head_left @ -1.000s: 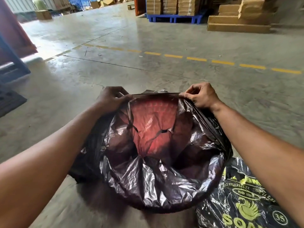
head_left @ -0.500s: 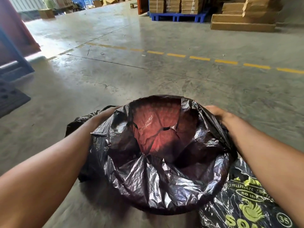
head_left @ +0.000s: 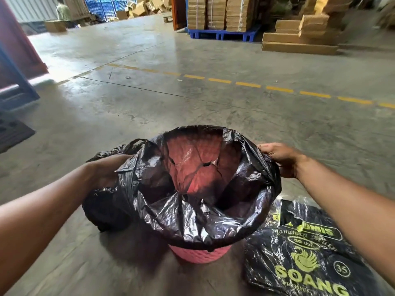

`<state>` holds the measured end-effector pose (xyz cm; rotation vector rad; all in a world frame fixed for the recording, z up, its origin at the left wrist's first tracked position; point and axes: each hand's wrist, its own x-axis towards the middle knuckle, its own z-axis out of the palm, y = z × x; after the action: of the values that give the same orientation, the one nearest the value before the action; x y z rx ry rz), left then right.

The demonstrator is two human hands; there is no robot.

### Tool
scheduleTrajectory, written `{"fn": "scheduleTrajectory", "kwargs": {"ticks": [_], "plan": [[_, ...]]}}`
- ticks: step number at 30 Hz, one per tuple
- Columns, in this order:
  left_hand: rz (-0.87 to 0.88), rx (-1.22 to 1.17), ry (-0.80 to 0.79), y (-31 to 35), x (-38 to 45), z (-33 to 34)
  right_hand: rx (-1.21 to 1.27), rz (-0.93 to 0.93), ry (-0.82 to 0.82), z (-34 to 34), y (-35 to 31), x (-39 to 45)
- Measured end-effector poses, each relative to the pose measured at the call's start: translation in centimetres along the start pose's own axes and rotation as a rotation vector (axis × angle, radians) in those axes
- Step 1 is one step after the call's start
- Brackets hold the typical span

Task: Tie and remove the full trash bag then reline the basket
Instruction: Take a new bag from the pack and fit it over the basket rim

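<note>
A pink basket (head_left: 199,254) stands on the concrete floor with a thin black liner bag (head_left: 192,218) spread over its rim; pink shows through the liner inside. My left hand (head_left: 111,167) presses the liner's folded edge down the basket's left side, partly hidden by plastic. My right hand (head_left: 280,159) grips the liner's edge at the right rim. A tied full black trash bag (head_left: 104,208) lies on the floor just left of the basket, behind my left hand.
A black pack of bags with yellow-green print (head_left: 303,253) lies on the floor right of the basket. A dark mat (head_left: 12,133) is at far left, a blue pallet with cartons (head_left: 222,33) far ahead, and flat cartons (head_left: 299,43) beyond the yellow dashed line.
Both hands slid from the far rim down the basket's sides, pulling the liner's edge over the rim. The pink lower wall of the basket has come into view.
</note>
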<state>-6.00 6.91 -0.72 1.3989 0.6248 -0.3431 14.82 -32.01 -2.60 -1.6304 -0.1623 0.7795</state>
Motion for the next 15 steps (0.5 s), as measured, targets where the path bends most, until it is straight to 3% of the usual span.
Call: {"fn": "scheduleTrajectory", "kwargs": {"ticks": [3,6,8,10,15], "plan": [[0.153,0.011,0.163,-1.5,1.0,0.5,-0.217,-0.137,0.169,1.6,1.0,0.0],[0.293,0.172,0.356,-3.3,2.1,1.2,-0.485,-0.211,0.266,2.1,3.1,0.4],[0.352,0.231,0.456,-4.6,2.7,1.6,-0.427,-0.181,0.303,2.0,4.8,0.5],[0.307,0.128,0.432,-4.9,2.2,2.2,-0.233,-0.071,0.315,2.3,5.7,0.1],[0.117,0.106,0.204,-2.8,0.1,2.3,-0.139,0.170,0.154,0.8,6.1,-1.5]]}}
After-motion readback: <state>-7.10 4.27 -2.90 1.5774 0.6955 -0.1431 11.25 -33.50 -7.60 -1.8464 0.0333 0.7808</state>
